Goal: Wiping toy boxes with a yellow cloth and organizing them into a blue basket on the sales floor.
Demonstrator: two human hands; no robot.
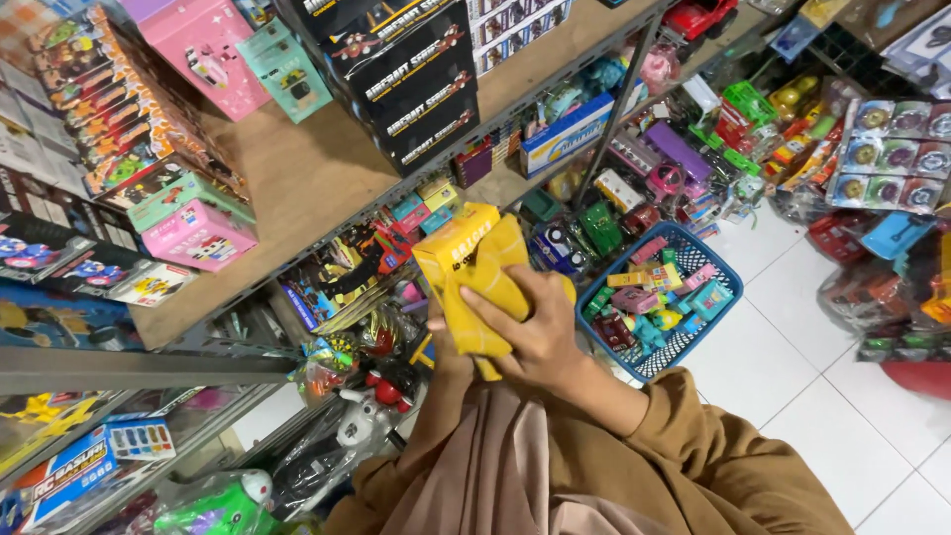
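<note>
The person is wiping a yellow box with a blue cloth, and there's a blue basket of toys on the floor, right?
Not quite: the head view shows the cloth is yellow, like the yellow box. The blue basket of toys does sit on the floor.

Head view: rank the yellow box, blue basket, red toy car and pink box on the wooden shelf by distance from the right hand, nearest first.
1. yellow box: under the right hand, which presses a yellow cloth on it.
2. blue basket: on the floor, just right of the hand.
3. pink box: left, on the wooden shelf.
4. red toy car: top of frame, upper right.
</note>
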